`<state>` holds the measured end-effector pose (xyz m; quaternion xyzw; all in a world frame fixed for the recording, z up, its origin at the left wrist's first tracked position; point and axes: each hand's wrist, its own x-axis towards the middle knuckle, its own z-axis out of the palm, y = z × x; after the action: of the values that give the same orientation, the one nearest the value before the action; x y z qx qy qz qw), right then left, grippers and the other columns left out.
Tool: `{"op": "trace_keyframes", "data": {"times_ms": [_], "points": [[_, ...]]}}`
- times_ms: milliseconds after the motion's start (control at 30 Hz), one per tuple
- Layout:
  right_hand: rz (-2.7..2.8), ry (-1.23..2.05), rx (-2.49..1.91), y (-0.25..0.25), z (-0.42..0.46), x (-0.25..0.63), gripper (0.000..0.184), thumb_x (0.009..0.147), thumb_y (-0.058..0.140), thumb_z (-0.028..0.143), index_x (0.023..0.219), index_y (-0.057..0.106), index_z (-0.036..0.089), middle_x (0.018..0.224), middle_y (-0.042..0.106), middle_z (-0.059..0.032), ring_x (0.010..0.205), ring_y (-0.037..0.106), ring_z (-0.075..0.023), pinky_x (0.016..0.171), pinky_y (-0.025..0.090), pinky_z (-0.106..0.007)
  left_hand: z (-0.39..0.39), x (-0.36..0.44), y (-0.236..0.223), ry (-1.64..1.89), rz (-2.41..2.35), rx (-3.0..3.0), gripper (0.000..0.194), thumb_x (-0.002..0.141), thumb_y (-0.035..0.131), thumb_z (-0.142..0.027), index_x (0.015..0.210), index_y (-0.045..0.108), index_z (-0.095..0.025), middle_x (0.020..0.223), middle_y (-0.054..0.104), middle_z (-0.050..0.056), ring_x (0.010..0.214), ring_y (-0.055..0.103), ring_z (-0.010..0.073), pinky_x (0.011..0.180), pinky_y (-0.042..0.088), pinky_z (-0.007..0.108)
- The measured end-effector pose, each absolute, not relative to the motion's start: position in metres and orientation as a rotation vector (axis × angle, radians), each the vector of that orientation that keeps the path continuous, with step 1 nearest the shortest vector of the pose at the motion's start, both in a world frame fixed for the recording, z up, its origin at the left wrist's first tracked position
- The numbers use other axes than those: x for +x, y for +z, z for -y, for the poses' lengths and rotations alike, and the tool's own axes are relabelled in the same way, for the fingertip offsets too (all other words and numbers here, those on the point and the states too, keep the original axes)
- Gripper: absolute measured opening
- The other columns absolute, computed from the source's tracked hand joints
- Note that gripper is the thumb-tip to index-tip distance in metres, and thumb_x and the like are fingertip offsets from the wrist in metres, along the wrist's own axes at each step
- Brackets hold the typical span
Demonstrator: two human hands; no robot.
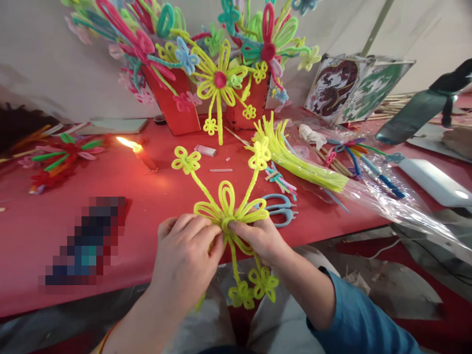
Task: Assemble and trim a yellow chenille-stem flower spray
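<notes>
A yellow pipe-cleaner flower [225, 202] with looped petals and small flower-tipped stems is held over the front edge of the red table [155, 196]. My left hand [186, 258] grips its centre from the left with fingers pinched closed. From the right, my right hand [260, 238] pinches the same centre. Two small yellow flowers [254, 287] hang below my hands.
Blue scissors [278, 209] lie just right of my hands. A bundle of yellow pipe cleaners [295, 160] and a plastic bag [387, 191] lie to the right. A lit candle [142, 155] burns at left. Red vases [177, 105] with colourful pipe-cleaner flowers stand behind.
</notes>
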<state>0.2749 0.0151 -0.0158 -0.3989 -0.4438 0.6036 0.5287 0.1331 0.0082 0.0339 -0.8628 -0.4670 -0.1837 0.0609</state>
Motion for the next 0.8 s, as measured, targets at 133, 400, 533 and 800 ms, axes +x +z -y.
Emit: {"op": "trace_keyframes", "data": {"times_ms": [133, 400, 533, 800], "points": [[1.098, 1.436, -0.983, -0.017, -0.014, 0.276, 0.012, 0.071, 0.059, 0.021, 0.081, 0.063, 0.018, 0.078, 0.063, -0.001, 0.079, 0.059, -0.0188, 0.072, 0.046, -0.029, -0.013, 0.128, 0.037, -0.611, 1.525, -2.753, 0.015, 0.073, 0.052, -0.015, 0.062, 0.06, -0.019, 0.065, 0.063, 0.001, 0.069, 0.055, 0.0197, 0.068, 0.038, 0.035], [1.201, 1.46, -0.944, -0.013, -0.013, 0.277, 0.015, 0.07, 0.057, 0.021, 0.083, 0.063, 0.016, 0.078, 0.064, -0.0018, 0.074, 0.058, -0.0174, 0.069, 0.046, -0.028, -0.019, 0.118, 0.043, -0.635, 2.078, -2.989, 0.013, 0.07, 0.051, -0.022, 0.061, 0.06, -0.021, 0.071, 0.062, -0.001, 0.068, 0.057, 0.0151, 0.062, 0.042, 0.026], [1.223, 1.463, -0.944, -0.012, -0.012, 0.278, 0.015, 0.072, 0.056, 0.021, 0.084, 0.064, 0.016, 0.078, 0.064, -0.0014, 0.075, 0.059, -0.0174, 0.07, 0.046, -0.028, -0.022, 0.115, 0.044, -0.607, 2.256, -2.99, 0.013, 0.07, 0.051, -0.026, 0.062, 0.06, -0.022, 0.069, 0.062, -0.002, 0.065, 0.057, 0.0148, 0.057, 0.041, 0.025], [1.071, 1.5, -0.945, -0.012, -0.011, 0.277, 0.017, 0.072, 0.06, 0.023, 0.087, 0.065, 0.018, 0.085, 0.067, -0.0019, 0.083, 0.062, -0.0198, 0.075, 0.048, -0.031, -0.019, 0.11, 0.047, -0.794, 2.191, -2.927, 0.017, 0.075, 0.052, -0.035, 0.068, 0.061, -0.023, 0.073, 0.063, -0.002, 0.07, 0.058, 0.0148, 0.067, 0.042, 0.024]]}}
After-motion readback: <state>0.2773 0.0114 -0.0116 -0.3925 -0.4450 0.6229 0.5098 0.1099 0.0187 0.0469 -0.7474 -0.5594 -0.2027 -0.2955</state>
